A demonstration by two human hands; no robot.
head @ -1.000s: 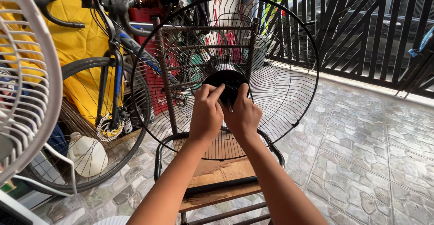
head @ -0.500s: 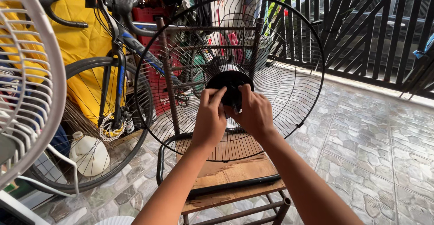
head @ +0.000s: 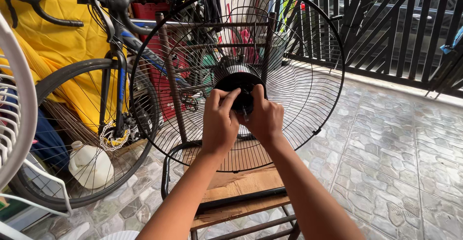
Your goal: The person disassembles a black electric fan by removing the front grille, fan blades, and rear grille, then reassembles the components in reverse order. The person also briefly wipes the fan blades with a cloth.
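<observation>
Together, the left hand [head: 219,122] and right hand [head: 263,119] close their fingers around the black hub [head: 236,86] at the centre of a black wire fan guard [head: 308,83], which stands upright over a wooden stool [head: 241,192], beside a bicycle [head: 103,76].

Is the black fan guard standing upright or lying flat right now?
Upright. The black wire guard stands on edge; left hand and right hand grip its black centre hub.
</observation>
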